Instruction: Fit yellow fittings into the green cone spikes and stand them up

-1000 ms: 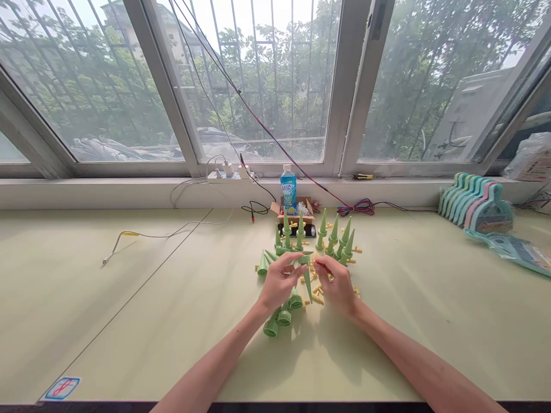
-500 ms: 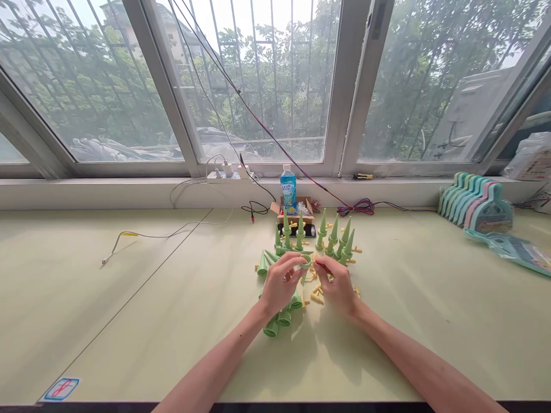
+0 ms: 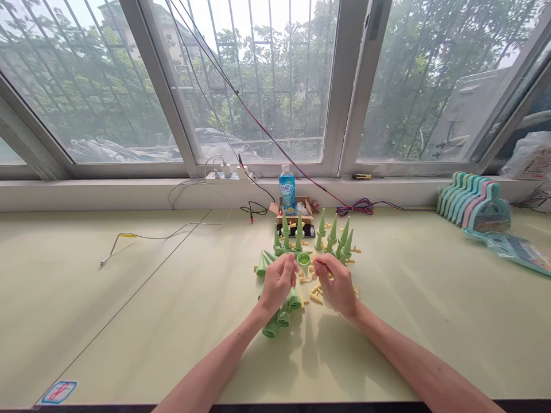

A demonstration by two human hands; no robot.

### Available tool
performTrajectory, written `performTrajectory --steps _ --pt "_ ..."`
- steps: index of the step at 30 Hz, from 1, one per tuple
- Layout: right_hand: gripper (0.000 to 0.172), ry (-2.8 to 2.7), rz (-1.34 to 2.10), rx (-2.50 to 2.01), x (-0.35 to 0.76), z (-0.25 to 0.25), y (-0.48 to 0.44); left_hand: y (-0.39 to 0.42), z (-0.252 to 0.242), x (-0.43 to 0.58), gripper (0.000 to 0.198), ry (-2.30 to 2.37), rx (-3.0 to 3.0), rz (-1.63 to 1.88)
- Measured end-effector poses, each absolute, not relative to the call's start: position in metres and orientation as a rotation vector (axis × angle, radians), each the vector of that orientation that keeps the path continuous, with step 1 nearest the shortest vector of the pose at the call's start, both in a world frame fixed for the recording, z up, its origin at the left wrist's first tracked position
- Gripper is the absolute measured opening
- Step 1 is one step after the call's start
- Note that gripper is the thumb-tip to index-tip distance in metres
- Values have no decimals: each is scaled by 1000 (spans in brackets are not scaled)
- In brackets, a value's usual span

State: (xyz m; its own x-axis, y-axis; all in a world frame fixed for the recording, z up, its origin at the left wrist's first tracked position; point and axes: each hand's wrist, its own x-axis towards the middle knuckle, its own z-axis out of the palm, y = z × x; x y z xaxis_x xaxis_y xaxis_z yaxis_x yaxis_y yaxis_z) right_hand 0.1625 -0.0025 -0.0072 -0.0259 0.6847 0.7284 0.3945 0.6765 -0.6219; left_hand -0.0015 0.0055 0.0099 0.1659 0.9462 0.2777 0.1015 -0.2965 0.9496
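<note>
My left hand [image 3: 278, 282] is closed around a green plastic cone [image 3: 303, 261], whose open round end faces me. My right hand [image 3: 337, 282] pinches a small yellow peg [image 3: 315, 261] right beside the cone's rim. Both hands hover over a scatter of yellow pegs [image 3: 317, 296] on the pale green table [image 3: 129, 298]. Several green cones [image 3: 280, 316] lie on their sides under my left wrist. Behind my hands, more cones stand upright [image 3: 332, 236] in a cluster.
A drink bottle [image 3: 287, 190] and a small cardboard box [image 3: 306, 205] stand at the back by the window sill. Cables [image 3: 172, 232] trail over the table's left. A row of pastel plastic pieces [image 3: 472, 202] and a bag [image 3: 512, 248] sit at the far right.
My left hand has turned the cone from point-down to open end facing me. The right hand's peg has come up to the rim.
</note>
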Motion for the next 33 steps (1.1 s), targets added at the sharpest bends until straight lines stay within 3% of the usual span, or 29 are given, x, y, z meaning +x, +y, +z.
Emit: performTrajectory --steps 3,9,33 --pt "21 -1659 287 -866 163 -8 -2 7 11 -1 62 992 1496 1162" --pt "19 -1693 306 -809 164 -11 0 6 13 0 72 978 1379 1012" --pt "17 -1669 369 -804 167 -13 2 8 13 -5 60 940 1456 984"
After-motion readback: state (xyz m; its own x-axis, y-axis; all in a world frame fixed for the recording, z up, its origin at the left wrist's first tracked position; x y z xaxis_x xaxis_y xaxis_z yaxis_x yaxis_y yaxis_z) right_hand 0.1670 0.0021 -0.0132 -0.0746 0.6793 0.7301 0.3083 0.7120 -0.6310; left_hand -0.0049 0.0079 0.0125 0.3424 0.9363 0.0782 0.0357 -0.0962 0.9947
